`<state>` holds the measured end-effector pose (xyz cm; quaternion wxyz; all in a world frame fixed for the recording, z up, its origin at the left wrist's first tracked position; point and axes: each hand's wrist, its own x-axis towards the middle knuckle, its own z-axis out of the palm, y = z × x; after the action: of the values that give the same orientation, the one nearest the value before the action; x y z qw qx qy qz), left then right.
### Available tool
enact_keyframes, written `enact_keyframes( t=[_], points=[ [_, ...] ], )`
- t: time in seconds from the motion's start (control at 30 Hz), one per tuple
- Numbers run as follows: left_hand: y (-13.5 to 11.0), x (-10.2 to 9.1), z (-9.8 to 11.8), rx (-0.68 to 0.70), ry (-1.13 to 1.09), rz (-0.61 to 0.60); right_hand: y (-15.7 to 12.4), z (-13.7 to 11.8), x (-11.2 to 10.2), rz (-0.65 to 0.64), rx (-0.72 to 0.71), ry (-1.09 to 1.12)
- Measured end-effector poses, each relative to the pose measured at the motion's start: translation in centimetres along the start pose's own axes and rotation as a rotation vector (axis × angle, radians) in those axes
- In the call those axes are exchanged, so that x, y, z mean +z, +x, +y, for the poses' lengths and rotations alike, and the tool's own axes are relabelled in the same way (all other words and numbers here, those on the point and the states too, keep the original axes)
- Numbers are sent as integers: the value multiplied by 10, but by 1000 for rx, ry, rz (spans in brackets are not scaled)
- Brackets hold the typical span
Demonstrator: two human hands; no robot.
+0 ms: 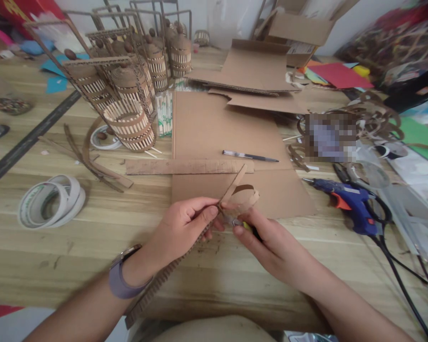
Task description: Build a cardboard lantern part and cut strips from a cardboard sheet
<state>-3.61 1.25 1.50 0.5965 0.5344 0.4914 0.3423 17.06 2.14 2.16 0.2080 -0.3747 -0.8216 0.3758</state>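
My left hand [185, 228], with a watch on a purple band at its wrist, pinches a narrow corrugated cardboard strip [160, 280]. The strip slants from the table's front edge up past my fingers, its ridges bare on the lower part. Close to the pinch, a thin paper layer [248, 192] curls away from the strip in a loop. In my right hand [267, 242] is a utility knife [248, 226] with a yellow-green part, its metal end touching or very near the strip. My fingers hide most of its handle.
A large cardboard sheet [217, 123] lies ahead with a pen [250, 156] and a cardboard ruler-like strip [153, 166]. Tape rolls [43, 209] sit left, several stick-and-cardboard lanterns [130, 126] behind them. At right are a blue glue gun [353, 199] and its cable.
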Motion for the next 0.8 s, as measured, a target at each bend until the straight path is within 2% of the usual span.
enact_keyframes(
  t=[0.2,0.43,0.53,0.7,0.73,0.8],
  points=[
    [0,1,-1,3,-5,-5,0,-2,-2,-4,32,100],
    [0,2,-1,-26,-18,20,0,0,-3,5,49,97],
    [1,1,-1,-43,-23,76,-2,-1,-6,-28,46,8],
    [3,1,2,-76,-40,174,-4,-2,-3,-171,26,-226],
    [3,1,3,-79,-37,178,-3,-1,-1,-149,-15,-265],
    [2,2,5,-88,-31,175,-1,1,3,-26,-107,-308]
  ],
)
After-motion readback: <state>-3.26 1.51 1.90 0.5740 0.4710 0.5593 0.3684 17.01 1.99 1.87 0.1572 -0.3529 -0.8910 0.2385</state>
